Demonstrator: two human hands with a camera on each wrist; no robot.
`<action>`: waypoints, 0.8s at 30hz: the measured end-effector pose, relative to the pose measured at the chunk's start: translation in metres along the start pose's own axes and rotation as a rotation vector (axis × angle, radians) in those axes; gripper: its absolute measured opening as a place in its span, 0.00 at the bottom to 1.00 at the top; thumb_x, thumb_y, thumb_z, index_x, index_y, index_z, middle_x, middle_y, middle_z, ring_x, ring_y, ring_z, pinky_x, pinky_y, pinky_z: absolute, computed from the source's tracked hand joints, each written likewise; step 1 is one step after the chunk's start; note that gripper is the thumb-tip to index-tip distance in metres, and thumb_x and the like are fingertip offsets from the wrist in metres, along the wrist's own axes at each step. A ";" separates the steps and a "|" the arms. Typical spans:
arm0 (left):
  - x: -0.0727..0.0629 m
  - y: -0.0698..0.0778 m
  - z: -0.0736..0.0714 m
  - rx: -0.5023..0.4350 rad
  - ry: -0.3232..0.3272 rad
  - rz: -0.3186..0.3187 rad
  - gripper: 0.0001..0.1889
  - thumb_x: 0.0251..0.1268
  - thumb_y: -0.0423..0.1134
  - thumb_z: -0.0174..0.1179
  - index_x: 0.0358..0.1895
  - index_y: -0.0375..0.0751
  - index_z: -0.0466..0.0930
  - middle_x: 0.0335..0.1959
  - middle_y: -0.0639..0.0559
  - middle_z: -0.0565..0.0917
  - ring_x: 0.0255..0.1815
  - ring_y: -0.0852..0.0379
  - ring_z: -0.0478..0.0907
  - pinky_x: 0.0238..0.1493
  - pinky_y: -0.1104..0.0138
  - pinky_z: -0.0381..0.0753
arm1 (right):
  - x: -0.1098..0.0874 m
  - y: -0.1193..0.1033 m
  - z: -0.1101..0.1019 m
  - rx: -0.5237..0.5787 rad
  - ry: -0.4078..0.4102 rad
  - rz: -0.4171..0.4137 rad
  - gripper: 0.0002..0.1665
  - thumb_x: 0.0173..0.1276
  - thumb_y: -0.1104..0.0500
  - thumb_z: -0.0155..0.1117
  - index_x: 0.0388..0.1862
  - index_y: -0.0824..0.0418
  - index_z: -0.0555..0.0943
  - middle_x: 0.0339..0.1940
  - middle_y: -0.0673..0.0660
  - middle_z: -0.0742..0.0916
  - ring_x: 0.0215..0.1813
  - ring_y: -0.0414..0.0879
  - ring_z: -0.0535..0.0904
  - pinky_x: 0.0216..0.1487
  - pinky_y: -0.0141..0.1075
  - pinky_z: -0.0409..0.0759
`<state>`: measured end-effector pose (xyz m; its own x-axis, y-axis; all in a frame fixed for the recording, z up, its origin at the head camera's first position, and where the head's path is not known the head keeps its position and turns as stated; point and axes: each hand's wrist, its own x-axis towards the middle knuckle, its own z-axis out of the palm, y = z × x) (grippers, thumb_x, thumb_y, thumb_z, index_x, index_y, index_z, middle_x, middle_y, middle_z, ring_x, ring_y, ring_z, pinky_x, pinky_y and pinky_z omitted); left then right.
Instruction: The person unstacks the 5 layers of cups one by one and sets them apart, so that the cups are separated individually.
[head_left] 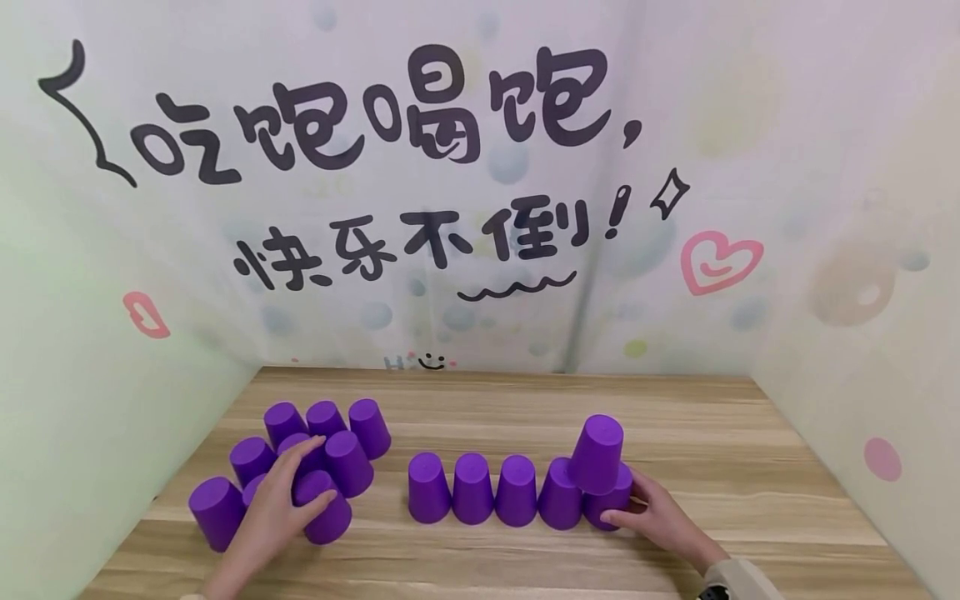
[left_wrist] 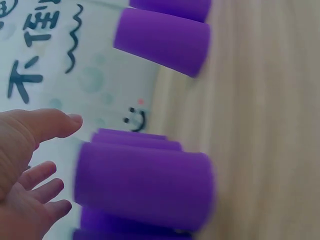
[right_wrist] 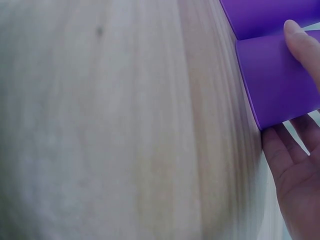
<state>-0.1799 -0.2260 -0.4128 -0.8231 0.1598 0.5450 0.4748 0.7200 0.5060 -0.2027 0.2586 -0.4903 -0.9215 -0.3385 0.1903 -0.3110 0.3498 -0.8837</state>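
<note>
Five purple cups stand upside down in a row, among them a leftmost cup (head_left: 428,492) and a rightmost cup (head_left: 606,505). One more purple cup (head_left: 597,455) rests upside down on top, bridging the two cups at the right end. My right hand (head_left: 663,518) holds the rightmost cup, thumb on its near side and fingers on its right side. Over a cluster of several upside-down purple cups on the left, my left hand (head_left: 272,510) is spread, nearest the front cup (head_left: 330,517). The left wrist view shows its thumb and fingers (left_wrist: 47,190) apart, with nothing gripped.
Everything stands on a wood-grain table (head_left: 480,567). A printed white backdrop (head_left: 480,333) rises behind its far edge, with pale side panels at left and right. A gap of tabletop separates the cluster from the row.
</note>
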 end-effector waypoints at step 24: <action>0.108 0.138 0.099 -0.366 -0.230 0.315 0.32 0.47 0.33 0.65 0.59 0.39 0.64 0.58 0.49 0.68 0.60 0.54 0.62 0.61 0.61 0.61 | -0.002 -0.003 0.000 -0.010 0.004 -0.005 0.39 0.53 0.60 0.67 0.60 0.72 0.61 0.49 0.70 0.76 0.45 0.37 0.76 0.42 0.33 0.78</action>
<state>-0.2343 -0.0428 -0.3505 -0.6506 0.5037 0.5683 0.7538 0.3375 0.5639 -0.2002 0.2584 -0.4884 -0.9209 -0.3365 0.1967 -0.3179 0.3565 -0.8785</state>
